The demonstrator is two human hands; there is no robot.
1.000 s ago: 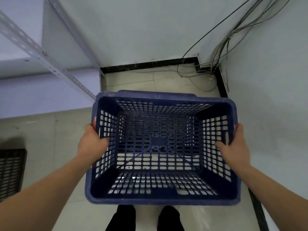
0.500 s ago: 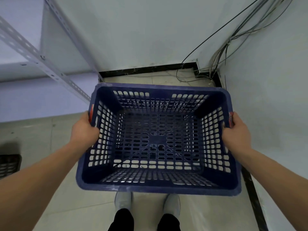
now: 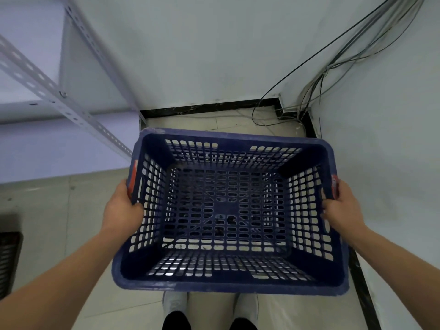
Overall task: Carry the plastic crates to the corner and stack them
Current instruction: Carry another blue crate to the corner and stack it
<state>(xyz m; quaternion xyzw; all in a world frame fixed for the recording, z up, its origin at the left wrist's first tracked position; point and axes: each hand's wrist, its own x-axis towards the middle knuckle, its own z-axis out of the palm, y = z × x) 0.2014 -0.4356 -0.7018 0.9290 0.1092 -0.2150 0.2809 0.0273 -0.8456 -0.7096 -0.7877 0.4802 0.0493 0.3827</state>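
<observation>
Dark blue perforated plastic crate [image 3: 226, 210] | between the hands, above corner floor | left hand [image 3: 123, 210], right hand [image 3: 341, 210] gripping side rims | likely light, rigid; hold side handles

Far wall [image 3: 202, 55] and right wall [image 3: 385, 167]: plain, pale, meeting in a corner at the far right. Black skirting [image 3: 207, 107] runs along the foot of both. Floor [image 3: 59, 210]: light tiles with thin joints, some marks. A bundle of cables [image 3: 338, 65] drops from the upper right into the corner, with loose loops lying on the floor there. Left side: a pale metal rack, with a perforated upright [image 3: 56, 97] and a lavender shelf board [image 3: 59, 148]. A dark slotted item [image 3: 9, 256] lies on the floor at the left edge, cut off. Lighting is even.
</observation>
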